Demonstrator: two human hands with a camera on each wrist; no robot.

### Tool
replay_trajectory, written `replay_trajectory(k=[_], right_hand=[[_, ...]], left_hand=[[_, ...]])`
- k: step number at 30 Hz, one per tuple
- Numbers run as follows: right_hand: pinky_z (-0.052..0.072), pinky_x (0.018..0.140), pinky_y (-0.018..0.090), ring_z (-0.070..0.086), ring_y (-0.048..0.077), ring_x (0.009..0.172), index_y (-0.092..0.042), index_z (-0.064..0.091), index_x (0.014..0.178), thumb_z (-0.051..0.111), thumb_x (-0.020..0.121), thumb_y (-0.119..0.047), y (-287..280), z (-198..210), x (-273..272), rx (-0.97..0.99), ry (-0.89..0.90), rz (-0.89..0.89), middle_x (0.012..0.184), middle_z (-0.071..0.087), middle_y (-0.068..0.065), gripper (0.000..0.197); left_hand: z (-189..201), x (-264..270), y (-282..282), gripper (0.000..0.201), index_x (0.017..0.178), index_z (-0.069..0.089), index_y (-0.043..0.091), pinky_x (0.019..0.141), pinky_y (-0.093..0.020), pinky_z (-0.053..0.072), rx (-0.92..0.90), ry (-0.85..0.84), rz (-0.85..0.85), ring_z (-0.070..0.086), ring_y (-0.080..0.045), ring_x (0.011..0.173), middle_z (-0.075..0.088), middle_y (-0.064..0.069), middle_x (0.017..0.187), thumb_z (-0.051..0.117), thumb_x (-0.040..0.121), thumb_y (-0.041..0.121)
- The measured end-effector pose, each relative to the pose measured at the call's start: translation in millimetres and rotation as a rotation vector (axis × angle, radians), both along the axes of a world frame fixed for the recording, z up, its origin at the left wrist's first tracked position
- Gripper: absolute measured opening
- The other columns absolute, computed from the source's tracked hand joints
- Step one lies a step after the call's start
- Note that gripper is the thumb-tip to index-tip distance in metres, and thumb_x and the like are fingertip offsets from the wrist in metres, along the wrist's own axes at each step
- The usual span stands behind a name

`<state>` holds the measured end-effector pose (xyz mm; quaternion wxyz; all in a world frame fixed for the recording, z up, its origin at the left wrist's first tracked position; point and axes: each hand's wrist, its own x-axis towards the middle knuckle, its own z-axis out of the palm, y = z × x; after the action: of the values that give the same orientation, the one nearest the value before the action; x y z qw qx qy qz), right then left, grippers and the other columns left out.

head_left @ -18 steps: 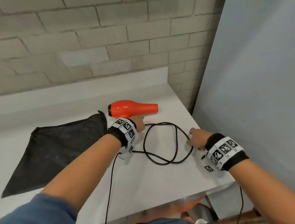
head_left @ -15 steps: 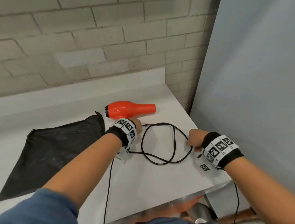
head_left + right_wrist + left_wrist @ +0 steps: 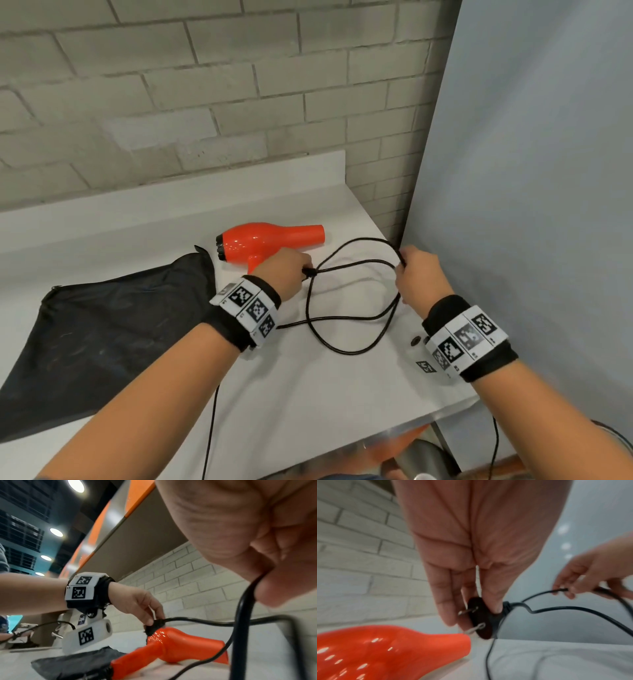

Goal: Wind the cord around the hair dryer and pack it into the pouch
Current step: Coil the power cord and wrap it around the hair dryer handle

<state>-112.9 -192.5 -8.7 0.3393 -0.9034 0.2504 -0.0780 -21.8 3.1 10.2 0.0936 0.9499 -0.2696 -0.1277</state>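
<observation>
An orange hair dryer (image 3: pixel 267 240) lies on the white counter (image 3: pixel 308 394), nozzle pointing right. Its black cord (image 3: pixel 342 349) loops over the counter in front of it. My left hand (image 3: pixel 287 270) pinches the cord's black plug (image 3: pixel 481 616), prongs bare, just above the dryer's nozzle (image 3: pixel 436 646). My right hand (image 3: pixel 418 274) grips a raised loop of the cord (image 3: pixel 243 608) to the right. A black pouch (image 3: pixel 102 342) lies flat to the left of the dryer.
A grey panel (image 3: pixel 531 205) stands along the counter's right edge, close to my right hand. A brick wall (image 3: pixel 171 102) rises behind. The counter's front edge is near, with thin cables (image 3: pixel 209 428) hanging over it.
Both hands have lifted off the counter. The left hand now holds the plug up near the dryer, and the right hand has raised a loop of cord up and back.
</observation>
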Motion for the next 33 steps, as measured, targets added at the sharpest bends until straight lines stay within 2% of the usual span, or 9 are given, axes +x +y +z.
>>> replay_trajectory(k=[5, 7, 10, 14, 18, 24, 28, 31, 33], right_hand=[[0.058, 0.059, 0.037, 0.057, 0.022, 0.058, -0.012, 0.051, 0.123, 0.05, 0.091, -0.009, 25.2, 19.4, -11.4, 0.105, -0.135, 0.266, 0.11, 0.056, 0.007, 0.032], [0.054, 0.049, 0.026, 0.056, 0.011, 0.049, -0.016, 0.053, 0.122, 0.053, 0.09, -0.011, 29.6, 20.0, -13.3, 0.08, -0.137, 0.36, 0.111, 0.052, 0.003, 0.033], [0.049, 0.044, 0.016, 0.055, 0.006, 0.045, -0.019, 0.055, 0.121, 0.052, 0.091, -0.016, 31.8, 18.3, -14.1, 0.081, -0.097, 0.427, 0.109, 0.055, 0.001, 0.031], [0.048, 0.072, 0.029, 0.057, 0.022, 0.076, -0.014, 0.06, 0.115, 0.044, 0.095, -0.018, 20.2, 11.9, -15.5, -0.099, 0.044, 0.379, 0.101, 0.064, 0.009, 0.026], [0.049, 0.07, 0.032, 0.062, 0.029, 0.088, -0.017, 0.066, 0.103, 0.043, 0.093, -0.017, 3.4, 6.2, -22.6, -0.317, 0.176, 0.241, 0.1, 0.068, 0.01, 0.025], [0.044, 0.064, 0.026, 0.065, 0.023, 0.088, -0.026, 0.067, 0.101, 0.043, 0.093, -0.02, -10.4, 9.9, -39.4, -0.622, 0.347, 0.175, 0.096, 0.07, 0.0, 0.026], [0.041, 0.057, 0.025, 0.056, 0.024, 0.068, -0.017, 0.065, 0.093, 0.04, 0.095, -0.026, -10.4, 16.1, -54.2, -0.624, 0.269, 0.107, 0.076, 0.063, 0.002, 0.026], [0.027, 0.043, 0.026, 0.04, 0.018, 0.049, -0.009, 0.053, 0.08, 0.042, 0.094, -0.023, -7.9, 24.5, -63.9, -0.454, 0.109, 0.079, 0.056, 0.046, 0.002, 0.023], [0.033, 0.041, 0.024, 0.043, 0.015, 0.045, -0.01, 0.049, 0.073, 0.046, 0.093, -0.019, -5.8, 31.9, -66.3, -0.211, -0.046, 0.122, 0.059, 0.055, 0.008, 0.022]], left_hand=[[11.4, -26.8, -12.9, 0.077, 0.143, 0.012, 0.033, 0.082, -0.033, 0.049, -0.342, -0.014, -0.201, 0.062, -0.022, 0.089, 0.065, -0.008, 0.099, 0.052, 0.086, 0.002], [10.1, -27.6, -18.3, 0.071, 0.142, 0.021, 0.034, 0.082, -0.03, 0.046, -0.358, -0.005, -0.221, 0.059, -0.021, 0.089, 0.064, -0.009, 0.097, 0.05, 0.086, 0.001], [6.1, -25.3, -21.6, 0.038, 0.122, 0.051, 0.016, 0.085, -0.026, 0.043, -0.365, 0.021, -0.219, 0.059, -0.022, 0.096, 0.066, -0.009, 0.101, 0.052, 0.086, 0.004], [2.9, -15.9, -16.1, 0.019, 0.102, 0.062, 0.008, 0.082, -0.023, 0.045, -0.465, 0.04, -0.145, 0.061, -0.024, 0.093, 0.067, -0.011, 0.098, 0.058, 0.083, 0.005], [-2.5, -7.5, -14.5, 0.031, 0.119, 0.056, 0.011, 0.087, -0.025, 0.045, -0.421, 0.008, -0.124, 0.06, -0.022, 0.096, 0.064, -0.008, 0.109, 0.052, 0.088, 0.012], [-27.4, 7.1, -23.5, 0.052, 0.141, 0.028, 0.013, 0.095, -0.027, 0.038, -0.223, 0.142, -0.105, 0.056, -0.022, 0.108, 0.055, -0.004, 0.13, 0.045, 0.093, 0.026], [-33.0, 4.9, -26.4, 0.065, 0.144, 0.014, 0.018, 0.1, -0.031, 0.038, -0.205, 0.204, -0.09, 0.054, -0.024, 0.112, 0.051, -0.004, 0.133, 0.049, 0.091, 0.028], [-19.7, -16.2, -27.4, 0.047, 0.135, 0.039, 0.019, 0.09, -0.028, 0.044, -0.39, 0.133, -0.126, 0.059, -0.016, 0.087, 0.056, -0.003, 0.126, 0.05, 0.09, 0.027], [-11.5, -38.0, -28.7, 0.035, 0.124, 0.052, 0.018, 0.074, -0.019, 0.045, -0.514, 0.191, -0.181, 0.058, -0.007, 0.069, 0.06, 0.0, 0.121, 0.049, 0.091, 0.027]])
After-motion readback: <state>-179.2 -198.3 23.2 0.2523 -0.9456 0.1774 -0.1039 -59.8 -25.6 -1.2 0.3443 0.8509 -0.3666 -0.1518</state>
